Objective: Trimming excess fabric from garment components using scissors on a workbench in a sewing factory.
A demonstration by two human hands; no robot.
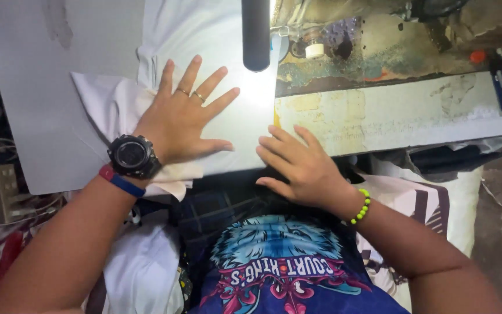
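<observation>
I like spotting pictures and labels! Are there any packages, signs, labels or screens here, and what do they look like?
Watch: on the left wrist, round, black, with a dark blank screen.
Shirt print: bottom middle on the person's blue shirt, a light blue animal face above a pink and white banner of letters.
White sack: lower right below the worktable edge, white with dark purple stripes.
No signs in view.

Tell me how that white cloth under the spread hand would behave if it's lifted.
The white cloth is probably floppy: it wrinkles and drapes off the board's edge. It looks thin and light. The left hand lies flat on it, so it likely shifts easily unpinned; the right hand rests beside it.
</observation>
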